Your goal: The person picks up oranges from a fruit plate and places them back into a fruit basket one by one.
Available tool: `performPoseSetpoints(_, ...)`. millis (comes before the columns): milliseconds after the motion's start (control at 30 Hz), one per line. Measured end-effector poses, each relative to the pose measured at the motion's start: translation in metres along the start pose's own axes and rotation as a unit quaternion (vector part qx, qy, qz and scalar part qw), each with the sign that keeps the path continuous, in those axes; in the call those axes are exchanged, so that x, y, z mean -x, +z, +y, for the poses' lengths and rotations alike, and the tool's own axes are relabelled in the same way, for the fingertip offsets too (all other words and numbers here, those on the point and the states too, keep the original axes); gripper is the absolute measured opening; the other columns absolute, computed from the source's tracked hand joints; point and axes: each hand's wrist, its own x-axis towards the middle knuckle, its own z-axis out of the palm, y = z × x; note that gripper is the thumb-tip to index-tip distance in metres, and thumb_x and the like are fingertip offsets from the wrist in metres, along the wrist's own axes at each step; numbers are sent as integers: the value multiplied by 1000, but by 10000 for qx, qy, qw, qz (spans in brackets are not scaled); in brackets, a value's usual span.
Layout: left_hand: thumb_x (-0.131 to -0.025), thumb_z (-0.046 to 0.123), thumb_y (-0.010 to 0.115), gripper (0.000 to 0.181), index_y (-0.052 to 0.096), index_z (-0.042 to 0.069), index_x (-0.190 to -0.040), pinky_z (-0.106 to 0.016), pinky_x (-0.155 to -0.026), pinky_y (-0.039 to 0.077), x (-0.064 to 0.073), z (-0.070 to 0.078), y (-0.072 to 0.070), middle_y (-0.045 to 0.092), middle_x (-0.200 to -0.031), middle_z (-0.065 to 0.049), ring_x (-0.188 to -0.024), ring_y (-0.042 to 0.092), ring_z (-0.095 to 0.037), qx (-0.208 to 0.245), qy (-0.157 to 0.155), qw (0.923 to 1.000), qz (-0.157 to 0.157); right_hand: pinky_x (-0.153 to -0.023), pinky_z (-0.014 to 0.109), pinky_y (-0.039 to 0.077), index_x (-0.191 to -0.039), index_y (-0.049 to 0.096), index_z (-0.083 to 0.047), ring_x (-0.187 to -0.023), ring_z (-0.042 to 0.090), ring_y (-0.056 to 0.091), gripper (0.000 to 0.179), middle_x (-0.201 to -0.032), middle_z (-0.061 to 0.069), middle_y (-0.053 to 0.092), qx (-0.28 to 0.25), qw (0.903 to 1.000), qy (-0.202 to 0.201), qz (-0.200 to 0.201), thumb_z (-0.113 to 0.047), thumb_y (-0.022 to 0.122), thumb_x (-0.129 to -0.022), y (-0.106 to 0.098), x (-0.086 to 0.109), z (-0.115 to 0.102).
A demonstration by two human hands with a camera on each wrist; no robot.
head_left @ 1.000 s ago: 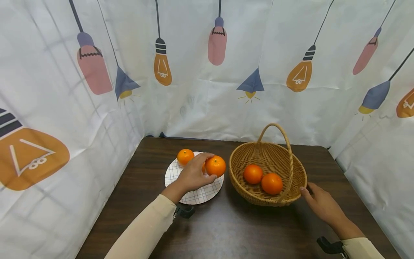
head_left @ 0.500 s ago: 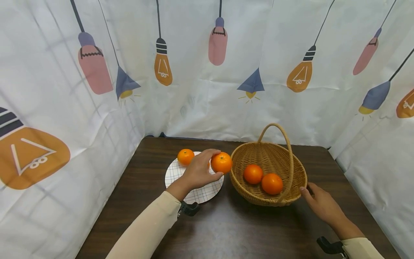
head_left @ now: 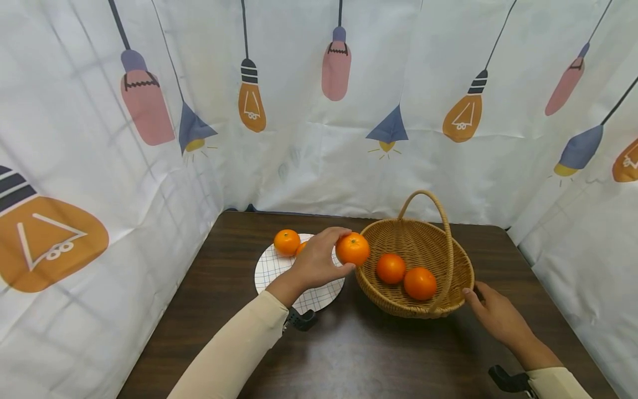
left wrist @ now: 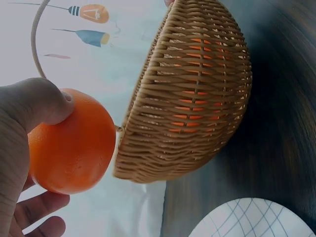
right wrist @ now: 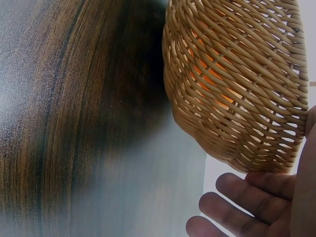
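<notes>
My left hand grips an orange between thumb and fingers, raised at the left rim of the wicker basket. In the left wrist view the held orange is close beside the basket's rim, the thumb over its top. Inside the basket sit two oranges. My right hand pinches the basket's right rim, thumb over the edge; in the right wrist view some fingers extend past the woven wall. Left of the basket, a white checked plate bears two oranges, one partly hidden behind my left hand.
The basket's tall handle arches over its right part. Everything stands on a dark wooden table. White curtains printed with lamps hang behind the table and on both sides.
My left hand has carried the orange rightward from over the plate to the basket's left rim, uncovering part of another orange on the plate. My right hand and the basket stay put.
</notes>
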Motion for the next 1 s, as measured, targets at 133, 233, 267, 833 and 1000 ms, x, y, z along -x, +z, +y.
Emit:
performPoseSetpoints(133,-81,36,84,70,56,13,-141,-38,-101,48,-3,3,2,55,-143,-1,-121,58,-21,89,-55,9999,-126,-82,65,51,-146,37,16,-111,55,60,77,-138,42,48,1,10000,-10,13,-51,34,-110,0,0,0)
performPoseSetpoints(233,-82,37,84,71,55,13,-142,-38,-101,48,-5,5,4,54,-144,-1,-122,58,-21,121,-44,9997,-223,-83,65,51,-146,37,15,-112,55,60,77,-139,42,48,-4,10000,-8,29,-52,34,-109,0,0,0)
performPoseSetpoints(267,-82,37,84,71,55,13,-142,-37,-101,49,-6,6,4,54,-144,-1,-123,58,-21,132,-30,9996,-247,-83,65,51,-147,37,15,-111,54,60,77,-139,42,48,-10,10000,0,26,-52,34,-109,0,0,0)
performPoseSetpoints(833,-85,40,80,71,53,14,-145,-46,-106,43,-13,17,15,51,-148,-1,-122,58,-20,87,-28,9985,-532,-83,66,51,-145,38,16,-112,56,59,77,-137,42,49,-16,10000,7,12,-52,34,-109,1,1,0)
performPoseSetpoints(1000,-86,41,80,72,52,14,-146,-47,-107,42,-16,18,22,51,-149,0,-121,59,-18,-28,-26,9985,-553,-83,66,50,-145,39,15,-113,56,58,76,-136,42,50,11,10000,-12,49,-52,33,-110,2,0,0)
